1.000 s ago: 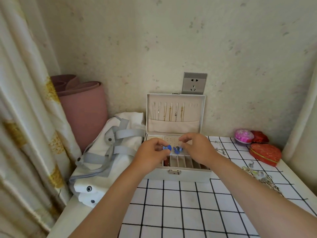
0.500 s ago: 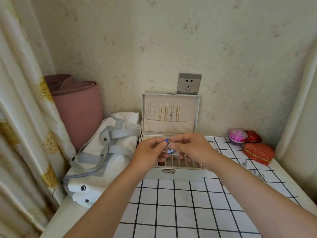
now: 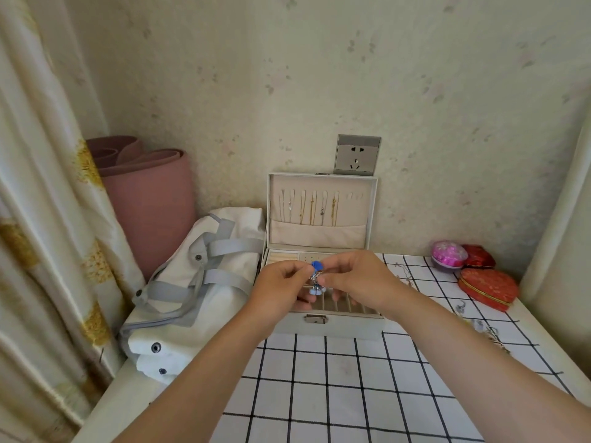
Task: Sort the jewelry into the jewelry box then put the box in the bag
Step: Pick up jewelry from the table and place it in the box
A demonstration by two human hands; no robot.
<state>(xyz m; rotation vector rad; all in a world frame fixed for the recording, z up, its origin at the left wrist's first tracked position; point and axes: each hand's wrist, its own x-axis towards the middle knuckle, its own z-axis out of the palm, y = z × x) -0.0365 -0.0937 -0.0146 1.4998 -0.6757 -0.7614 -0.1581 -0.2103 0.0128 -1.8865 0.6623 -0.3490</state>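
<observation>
An open grey jewelry box (image 3: 329, 326) stands against the wall, its upright lid holding several hanging necklaces. Above its tray, my left hand (image 3: 281, 290) and my right hand (image 3: 359, 281) both pinch a blue dangling earring (image 3: 316, 278), fingertips almost meeting. A white bag (image 3: 192, 292) with grey straps lies just left of the box. Loose silver jewelry (image 3: 486, 329) lies scattered on the checked cloth at the right.
A rolled pink mat (image 3: 150, 199) stands in the back left corner behind the bag. A curtain (image 3: 41, 219) hangs at the left. A pink round case (image 3: 447, 254) and two red cases (image 3: 487, 287) sit at the back right. A wall socket (image 3: 356, 155) is above the box.
My hands rose slightly from the box tray and drew together; the two blue pieces seen apart a second ago now hang as one cluster between my fingertips.
</observation>
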